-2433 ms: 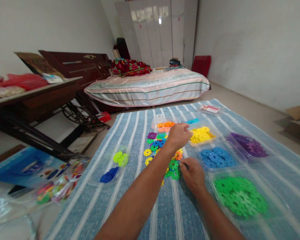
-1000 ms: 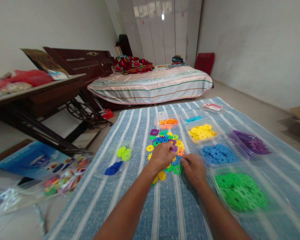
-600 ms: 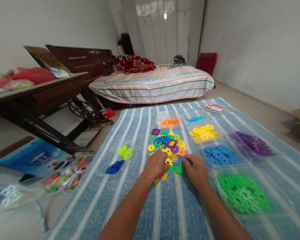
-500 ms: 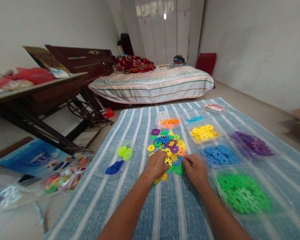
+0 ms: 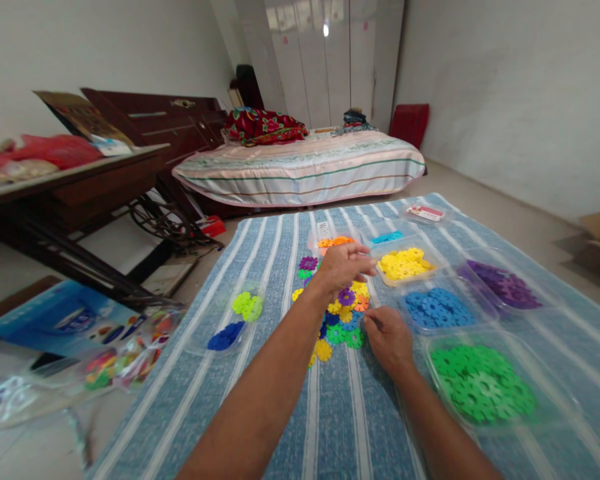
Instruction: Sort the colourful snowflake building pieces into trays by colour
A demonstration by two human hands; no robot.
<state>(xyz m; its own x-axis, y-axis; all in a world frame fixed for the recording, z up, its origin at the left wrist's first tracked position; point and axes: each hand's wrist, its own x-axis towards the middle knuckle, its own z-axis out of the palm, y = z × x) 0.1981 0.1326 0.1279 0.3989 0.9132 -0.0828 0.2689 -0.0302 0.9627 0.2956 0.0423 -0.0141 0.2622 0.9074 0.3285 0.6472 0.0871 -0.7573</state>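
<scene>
A mixed pile of snowflake-shaped plastic discs in many colours lies on the striped cloth. My left hand is over the far part of the pile, its fingers stretched out to the right near the tub of yellow discs. Nothing shows in those fingers, and the hand covers some of the discs below. My right hand rests at the pile's right edge with fingers curled and thumb pressed to the index finger; whatever they may hold is hidden.
Clear tubs on the right hold blue discs, green discs and purple discs. Behind stand orange discs and light-blue discs. On the left, one tub has lime discs and dark-blue discs. Beyond is a bed.
My left hand has moved from the near part of the pile forward and right toward the yellow tub, its fingers straightening. My right hand stays almost where it was.
</scene>
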